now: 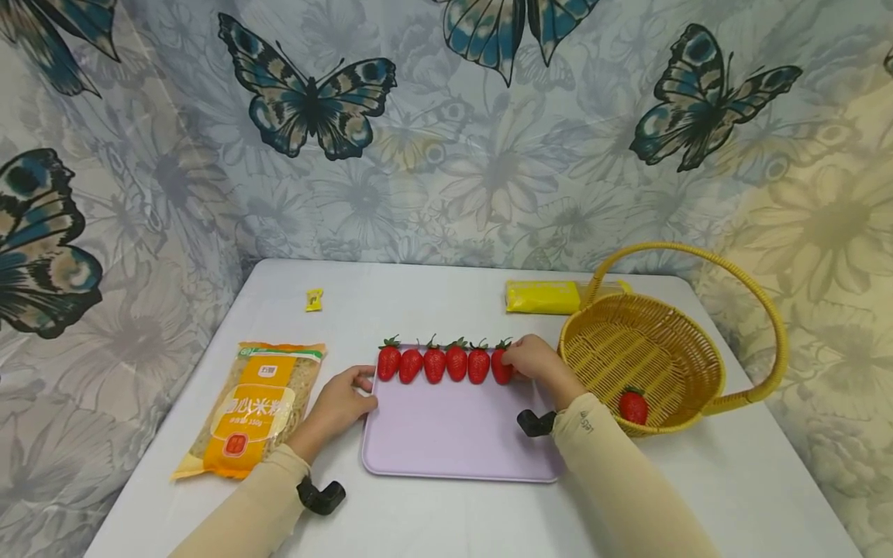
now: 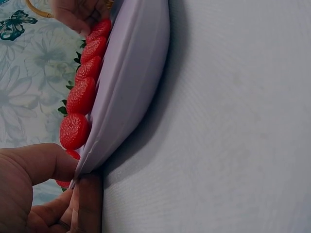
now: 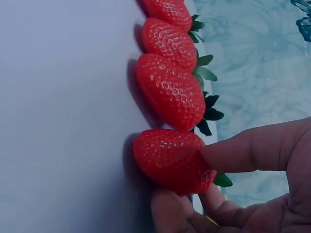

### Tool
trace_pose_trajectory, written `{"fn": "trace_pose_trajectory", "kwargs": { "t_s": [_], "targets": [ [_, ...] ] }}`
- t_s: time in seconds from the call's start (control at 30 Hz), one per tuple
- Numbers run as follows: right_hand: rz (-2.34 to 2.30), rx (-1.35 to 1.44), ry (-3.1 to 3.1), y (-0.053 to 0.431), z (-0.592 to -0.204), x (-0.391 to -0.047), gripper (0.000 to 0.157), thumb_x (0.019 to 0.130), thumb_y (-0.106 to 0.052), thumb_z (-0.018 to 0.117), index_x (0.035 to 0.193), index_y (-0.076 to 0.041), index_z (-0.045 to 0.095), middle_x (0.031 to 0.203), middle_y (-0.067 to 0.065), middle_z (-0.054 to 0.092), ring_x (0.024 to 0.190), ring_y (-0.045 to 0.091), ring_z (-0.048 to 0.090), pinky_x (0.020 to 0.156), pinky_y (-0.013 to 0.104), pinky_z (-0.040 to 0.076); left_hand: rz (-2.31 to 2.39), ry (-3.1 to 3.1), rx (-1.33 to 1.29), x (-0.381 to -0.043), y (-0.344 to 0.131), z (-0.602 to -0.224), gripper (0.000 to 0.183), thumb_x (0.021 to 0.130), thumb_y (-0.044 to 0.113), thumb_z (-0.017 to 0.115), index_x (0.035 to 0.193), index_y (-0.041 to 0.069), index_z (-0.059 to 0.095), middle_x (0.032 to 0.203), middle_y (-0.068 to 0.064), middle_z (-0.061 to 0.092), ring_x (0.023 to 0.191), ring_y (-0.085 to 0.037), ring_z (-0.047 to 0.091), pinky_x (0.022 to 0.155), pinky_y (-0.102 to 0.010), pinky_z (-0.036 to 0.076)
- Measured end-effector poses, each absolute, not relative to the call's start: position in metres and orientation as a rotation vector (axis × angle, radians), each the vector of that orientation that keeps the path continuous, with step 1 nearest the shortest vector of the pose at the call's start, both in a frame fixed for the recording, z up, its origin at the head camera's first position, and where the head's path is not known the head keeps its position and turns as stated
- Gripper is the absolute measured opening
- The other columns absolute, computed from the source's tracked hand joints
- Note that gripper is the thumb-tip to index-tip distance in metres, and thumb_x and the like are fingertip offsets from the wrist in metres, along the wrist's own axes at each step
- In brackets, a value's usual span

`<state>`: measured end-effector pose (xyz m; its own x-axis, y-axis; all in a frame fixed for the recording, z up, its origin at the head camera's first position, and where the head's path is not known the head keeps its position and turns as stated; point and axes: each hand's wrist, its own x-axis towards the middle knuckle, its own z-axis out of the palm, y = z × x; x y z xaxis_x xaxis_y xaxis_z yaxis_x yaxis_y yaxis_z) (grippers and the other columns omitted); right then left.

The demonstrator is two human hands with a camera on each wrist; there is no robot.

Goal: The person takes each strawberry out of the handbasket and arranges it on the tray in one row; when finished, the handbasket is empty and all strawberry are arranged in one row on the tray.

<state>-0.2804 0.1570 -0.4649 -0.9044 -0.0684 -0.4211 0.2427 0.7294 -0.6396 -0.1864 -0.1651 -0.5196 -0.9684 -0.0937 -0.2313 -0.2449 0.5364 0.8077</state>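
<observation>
A lilac tray [image 1: 460, 434] lies on the white table, with several red strawberries [image 1: 434, 365] in a row along its far edge, their green leaves pointing away. My left hand [image 1: 338, 403] pinches the tray's left rim between thumb and fingers, as the left wrist view [image 2: 39, 167] shows. At the right end of the row, my right hand [image 1: 543, 364] holds the last strawberry [image 3: 170, 162] between thumb and fingers; this strawberry sits against the tray. One more strawberry [image 1: 633, 406] is inside the yellow wicker basket [image 1: 582, 372], right of the tray.
An orange-labelled food bag [image 1: 254, 411] lies left of my left hand. Toward the back are a small yellow wrapped packet [image 1: 314, 300] and a long yellow package [image 1: 540, 297], partly behind the basket. The basket's tall handle [image 1: 774, 333] arches up at the right. Butterfly-patterned cloth surrounds the table.
</observation>
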Motion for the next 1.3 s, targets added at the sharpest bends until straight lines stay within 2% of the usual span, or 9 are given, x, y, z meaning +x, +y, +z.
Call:
{"fn": "trace_pose_trajectory", "kwargs": {
  "t_s": [0.33, 0.53, 0.67, 0.87, 1.0, 1.1, 1.17, 1.23, 1.3],
  "targets": [
    [-0.956, 0.166, 2.535, 0.155, -0.464, -0.279, 0.019, 0.086, -0.015, 0.062, 0.094, 0.003, 0.060, 0.080, 0.014, 0.061, 0.072, 0.024, 0.055, 0.064, 0.031, 0.045, 1.416, 2.599, -0.291, -0.185, -0.164, -0.520, 0.058, 0.077, 0.006, 0.067, 0.133, 0.007, 0.056, 0.098, -0.005, 0.058, 0.069, -0.018, 0.052, 0.063, -0.028, 0.050],
    [-1.009, 0.066, 2.496, 0.179, -0.434, -0.277, 0.052, 0.089, -0.028, 0.068, 0.125, 0.006, 0.055, 0.102, 0.016, 0.065, 0.093, 0.030, 0.063, 0.083, 0.038, 0.049, 1.415, 2.588, -0.290, -0.185, -0.164, -0.520, 0.059, 0.076, 0.005, 0.067, 0.134, 0.008, 0.056, 0.099, -0.005, 0.058, 0.070, -0.018, 0.052, 0.063, -0.028, 0.051],
    [-1.130, -0.074, 2.405, 0.221, -0.398, -0.283, 0.065, 0.089, -0.033, 0.070, 0.134, 0.009, 0.050, 0.123, 0.022, 0.061, 0.107, 0.033, 0.063, 0.096, 0.043, 0.047, 1.403, 2.587, -0.290, -0.185, -0.164, -0.520, 0.058, 0.077, 0.006, 0.068, 0.134, 0.008, 0.056, 0.099, -0.005, 0.057, 0.071, -0.019, 0.053, 0.063, -0.028, 0.051],
    [-1.066, 0.009, 2.230, 0.310, -0.384, -0.298, 0.058, 0.091, -0.031, 0.068, 0.125, 0.016, 0.055, 0.119, 0.021, 0.064, 0.110, 0.032, 0.062, 0.095, 0.043, 0.048, 1.392, 2.580, -0.316, -0.186, -0.166, -0.519, 0.058, 0.077, 0.006, 0.069, 0.134, 0.009, 0.055, 0.100, -0.006, 0.057, 0.072, -0.020, 0.054, 0.064, -0.028, 0.052],
    [-0.856, 0.103, 2.099, 0.352, -0.400, -0.299, 0.061, 0.090, -0.028, 0.069, 0.125, 0.018, 0.050, 0.132, 0.030, 0.050, 0.128, 0.047, 0.042, 0.105, 0.051, 0.037, 1.388, 2.583, -0.314, -0.186, -0.168, -0.518, 0.059, 0.077, 0.006, 0.068, 0.134, 0.008, 0.055, 0.100, -0.006, 0.057, 0.073, -0.020, 0.054, 0.064, -0.028, 0.052],
    [-0.747, 0.092, 2.066, 0.366, -0.412, -0.298, 0.054, 0.088, -0.025, 0.071, 0.121, 0.015, 0.057, 0.136, 0.032, 0.046, 0.132, 0.051, 0.033, 0.108, 0.056, 0.029, 1.393, 2.585, -0.309, -0.187, -0.168, -0.518, 0.059, 0.077, 0.006, 0.068, 0.134, 0.008, 0.055, 0.100, -0.006, 0.057, 0.073, -0.020, 0.054, 0.064, -0.028, 0.052],
    [-0.700, 0.095, 2.063, 0.369, -0.416, -0.297, 0.044, 0.085, -0.023, 0.072, 0.113, 0.010, 0.063, 0.130, 0.029, 0.052, 0.129, 0.048, 0.036, 0.108, 0.056, 0.028, 1.397, 2.586, -0.303, -0.188, -0.167, -0.518, 0.059, 0.077, 0.006, 0.068, 0.134, 0.008, 0.055, 0.100, -0.006, 0.057, 0.074, -0.020, 0.054, 0.064, -0.028, 0.052],
    [-0.669, 0.117, 2.056, 0.369, -0.420, -0.297, 0.043, 0.083, -0.022, 0.073, 0.110, 0.009, 0.062, 0.128, 0.026, 0.051, 0.127, 0.045, 0.037, 0.109, 0.056, 0.025, 1.402, 2.584, -0.299, -0.189, -0.166, -0.518, 0.059, 0.077, 0.006, 0.068, 0.134, 0.008, 0.055, 0.099, -0.006, 0.056, 0.074, -0.020, 0.053, 0.064, -0.028, 0.052],
    [-0.636, 0.144, 2.056, 0.368, -0.421, -0.296, 0.050, 0.081, -0.023, 0.073, 0.113, 0.012, 0.056, 0.127, 0.027, 0.047, 0.123, 0.043, 0.037, 0.109, 0.056, 0.026, 1.406, 2.582, -0.293, -0.188, -0.165, -0.518, 0.058, 0.077, 0.006, 0.068, 0.134, 0.008, 0.055, 0.098, -0.006, 0.056, 0.073, -0.020, 0.053, 0.064, -0.028, 0.052]
  ]
}}
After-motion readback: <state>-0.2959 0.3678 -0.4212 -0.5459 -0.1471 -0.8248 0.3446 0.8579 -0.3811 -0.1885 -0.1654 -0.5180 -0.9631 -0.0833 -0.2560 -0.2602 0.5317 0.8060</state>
